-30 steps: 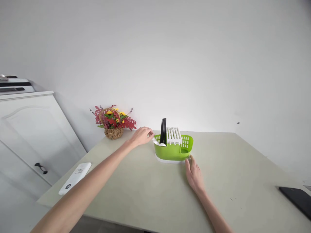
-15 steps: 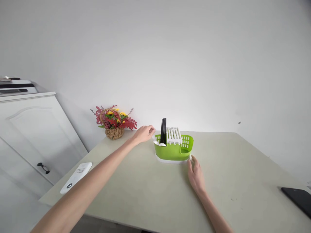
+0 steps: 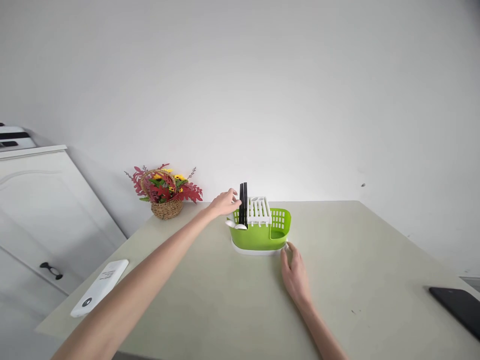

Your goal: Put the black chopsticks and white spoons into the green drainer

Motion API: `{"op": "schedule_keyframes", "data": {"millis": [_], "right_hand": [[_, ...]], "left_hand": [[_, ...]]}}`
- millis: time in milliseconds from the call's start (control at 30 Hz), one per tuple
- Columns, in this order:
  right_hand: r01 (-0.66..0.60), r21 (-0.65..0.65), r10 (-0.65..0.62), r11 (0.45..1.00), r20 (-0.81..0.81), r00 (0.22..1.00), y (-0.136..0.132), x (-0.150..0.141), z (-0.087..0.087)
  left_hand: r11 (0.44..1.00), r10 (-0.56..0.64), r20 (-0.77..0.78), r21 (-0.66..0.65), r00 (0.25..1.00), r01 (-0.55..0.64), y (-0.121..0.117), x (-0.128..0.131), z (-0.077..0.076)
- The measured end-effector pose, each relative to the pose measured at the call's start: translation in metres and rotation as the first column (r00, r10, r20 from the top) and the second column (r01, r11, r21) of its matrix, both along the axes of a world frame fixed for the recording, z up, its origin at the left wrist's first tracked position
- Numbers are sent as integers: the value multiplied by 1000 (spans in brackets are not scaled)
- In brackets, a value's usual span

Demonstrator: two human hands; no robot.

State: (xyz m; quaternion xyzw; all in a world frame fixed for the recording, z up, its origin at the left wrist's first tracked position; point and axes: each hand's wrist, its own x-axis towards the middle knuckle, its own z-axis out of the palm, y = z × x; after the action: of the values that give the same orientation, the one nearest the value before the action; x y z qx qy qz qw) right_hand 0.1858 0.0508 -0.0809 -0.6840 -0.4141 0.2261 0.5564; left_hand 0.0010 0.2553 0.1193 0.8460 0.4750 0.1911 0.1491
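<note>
A green utensil basket (image 3: 255,239) stands on a white base tray (image 3: 250,251) in the middle of the table. Black chopsticks (image 3: 243,205) rise upright from its left part, beside a white slotted rack (image 3: 258,211). Two white spoons, one at the far left (image 3: 230,223) and one below the chopsticks (image 3: 241,227), show over the basket's front left rim. My left hand (image 3: 225,202) is at the chopsticks, thumb and forefinger apart; whether it touches them is unclear. My right hand (image 3: 294,270) pinches the right end of the base tray.
A wicker basket of red and yellow flowers (image 3: 167,209) sits at the back left against the wall. On the table's left edge lies a white flat device (image 3: 101,287), near a white cabinet (image 3: 33,210). A black phone-like object (image 3: 455,306) is at the right edge.
My left hand has let go of a white spoon, which now rests at the basket's left rim, and its fingers have spread toward the chopsticks. My right hand stays on the tray. The view has shifted slightly.
</note>
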Motion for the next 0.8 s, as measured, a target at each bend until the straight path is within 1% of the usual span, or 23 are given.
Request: {"op": "schedule_keyframes", "data": {"millis": [133,200,300,367,400,433,533,633,733,800], "right_hand": [[4,4,-4,1000,-3,1000,3,0,-1],[7,4,-7,1000,-2,1000,3,0,-1],[5,1,-5,1000,-2,1000,4,0,-1],[5,-3,-5,1000,-2,1000,4,0,-1],[4,-4,-4,1000,-1,1000,4,1,-1],[5,-4,-5,1000,0,1000,4,1,-1],[7,1,-7,1000,6,1000,3,1,-2],[6,8,-7,1000,8,1000,3,1,-2],[9,10,-9,1000,5,1000,3,1,-2],[10,8,-10,1000,3,1000,2,1,-2]], "left_hand": [[985,18,93,-170,996,-2,18,13,7],[972,7,135,-232,991,25,23,20,10],[928,-47,247,-347,968,134,27,30,8],[889,-42,358,-413,933,198,27,35,4],[878,-26,402,-429,915,213,27,36,1],[876,-8,432,-432,902,215,28,37,-1],[898,33,474,-401,880,182,28,38,-6],[905,89,559,-391,824,167,28,37,-9],[907,168,670,-393,723,153,31,36,-6],[919,229,749,-378,621,116,35,31,2]]}}
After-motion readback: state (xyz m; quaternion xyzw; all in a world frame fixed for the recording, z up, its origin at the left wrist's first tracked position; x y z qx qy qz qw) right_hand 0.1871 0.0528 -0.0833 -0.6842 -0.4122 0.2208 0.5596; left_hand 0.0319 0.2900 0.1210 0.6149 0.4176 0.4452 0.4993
